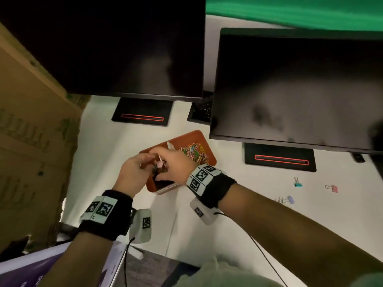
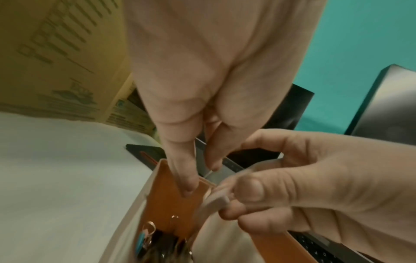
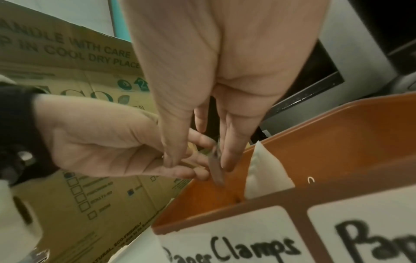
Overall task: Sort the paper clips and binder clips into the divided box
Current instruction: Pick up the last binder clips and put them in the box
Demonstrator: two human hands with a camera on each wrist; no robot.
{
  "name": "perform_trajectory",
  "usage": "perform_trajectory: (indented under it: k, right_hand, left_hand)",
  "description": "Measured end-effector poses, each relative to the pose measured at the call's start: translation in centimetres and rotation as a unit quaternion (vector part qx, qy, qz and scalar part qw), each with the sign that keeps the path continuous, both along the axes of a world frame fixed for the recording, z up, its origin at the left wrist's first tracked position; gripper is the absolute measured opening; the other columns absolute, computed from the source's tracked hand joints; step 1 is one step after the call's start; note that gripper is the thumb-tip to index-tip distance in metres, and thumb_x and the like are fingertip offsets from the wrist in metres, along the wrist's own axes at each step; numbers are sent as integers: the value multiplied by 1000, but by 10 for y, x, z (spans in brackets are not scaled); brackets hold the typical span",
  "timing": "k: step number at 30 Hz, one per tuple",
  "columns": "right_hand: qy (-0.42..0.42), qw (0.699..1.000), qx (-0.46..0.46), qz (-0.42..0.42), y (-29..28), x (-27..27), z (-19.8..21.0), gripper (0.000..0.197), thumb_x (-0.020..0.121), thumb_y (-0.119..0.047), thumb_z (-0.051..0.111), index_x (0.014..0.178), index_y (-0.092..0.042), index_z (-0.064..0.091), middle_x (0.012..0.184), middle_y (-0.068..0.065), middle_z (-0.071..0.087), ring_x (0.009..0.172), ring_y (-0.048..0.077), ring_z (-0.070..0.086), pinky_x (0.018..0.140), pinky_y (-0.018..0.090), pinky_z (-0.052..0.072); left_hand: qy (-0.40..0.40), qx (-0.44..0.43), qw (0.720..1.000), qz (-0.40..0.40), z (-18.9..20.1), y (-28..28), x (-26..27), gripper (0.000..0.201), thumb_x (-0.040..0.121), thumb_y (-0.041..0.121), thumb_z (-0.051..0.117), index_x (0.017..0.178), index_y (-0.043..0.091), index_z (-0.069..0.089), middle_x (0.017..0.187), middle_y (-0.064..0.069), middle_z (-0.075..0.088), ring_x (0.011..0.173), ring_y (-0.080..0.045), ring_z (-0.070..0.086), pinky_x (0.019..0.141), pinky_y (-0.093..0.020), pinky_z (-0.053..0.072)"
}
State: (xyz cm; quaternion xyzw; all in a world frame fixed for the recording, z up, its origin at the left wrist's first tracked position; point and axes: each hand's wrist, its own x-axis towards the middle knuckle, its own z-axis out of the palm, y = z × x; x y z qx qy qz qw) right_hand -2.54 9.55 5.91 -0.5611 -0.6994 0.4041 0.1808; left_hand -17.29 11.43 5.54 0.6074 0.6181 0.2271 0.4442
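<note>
The orange divided box (image 1: pixel 186 135) sits on the white desk below the monitors. Its right compartment holds a heap of coloured paper clips (image 1: pixel 194 151); the left one, labelled "Paper Clamps" (image 3: pixel 231 245), holds several binder clips (image 2: pixel 157 243). Both hands meet over the left compartment. My right hand (image 1: pixel 163 162) pinches a pink binder clip (image 1: pixel 160 163) between thumb and forefinger, seen close up as a pale blurred clip (image 2: pixel 216 197). My left hand (image 1: pixel 151 157) lies beside it with straight fingers (image 2: pixel 186 186), one fingertip touching the box's inner wall (image 2: pixel 171 201).
Loose binder clips lie on the desk at right: teal (image 1: pixel 298 183), pink (image 1: pixel 332 188) and purple (image 1: pixel 287 199). Two dark monitors (image 1: pixel 290 90) on black stands (image 1: pixel 279 159) overhang the box. A big cardboard carton (image 1: pixel 31 141) stands at left. A white divider (image 3: pixel 263 174) splits the box.
</note>
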Motion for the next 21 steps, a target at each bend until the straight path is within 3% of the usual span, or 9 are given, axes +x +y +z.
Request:
perform_trajectory:
  k: [2,5,8,10,12,15,17,21]
  right_hand:
    - [10,1000,3,-7,-5,3,0,54,78,-23,69,126,-26,44,120,9,56,103,21,58,91,35,50]
    - [30,999,9,-40,-25,35,0,40,85,-26,63,122,-26,49,123,1,57,102,15,60,88,29,52]
    - [6,996,10,-86,-57,93,-9,31,86,-25,62,116,-25,55,117,-5,57,94,10,58,80,21,47]
    - [-48,991,8,-129,-83,136,-24,30,86,-27,63,115,-25,57,112,-3,57,89,11,57,79,25,48]
    - [-128,978,-15,-163,-110,178,-40,32,86,-31,61,117,-27,56,113,-2,55,91,8,50,87,32,49]
    - [-216,954,-88,-188,-151,228,-56,38,87,-35,59,124,-28,51,124,0,49,105,12,49,100,32,40]
    - [-226,944,-136,-198,-175,250,-63,44,85,-40,60,127,-30,48,129,1,45,114,19,50,103,33,38]
    - [-209,943,-194,-171,-203,270,-69,64,77,-42,69,133,-30,42,137,0,36,112,21,52,98,33,45]
  left_hand:
    - [26,14,999,-17,0,0,-2,34,84,-8,51,107,13,63,102,1,63,100,-20,61,96,-34,46]
    - [27,53,997,-56,4,-8,6,39,86,-5,50,109,24,62,112,0,63,103,-15,61,92,-38,50]
    - [5,84,986,-140,8,-27,32,35,87,2,55,109,28,61,112,4,59,100,-6,59,86,-28,51]
    - [-5,86,974,-208,5,-42,58,30,86,9,60,111,27,60,110,10,56,99,0,57,85,-18,48]
    - [-3,80,955,-284,-4,-56,86,30,86,18,61,114,29,58,112,12,52,100,2,54,84,-15,47]
    - [20,66,922,-382,-26,-76,127,38,85,27,63,120,32,52,118,12,47,101,-1,51,86,-18,45]
    - [34,55,901,-429,-40,-90,153,44,83,30,63,125,32,48,122,11,44,106,-5,49,92,-23,44]
    - [82,33,873,-480,-66,-114,196,55,83,33,61,132,32,38,132,8,37,119,-13,41,102,-31,40]
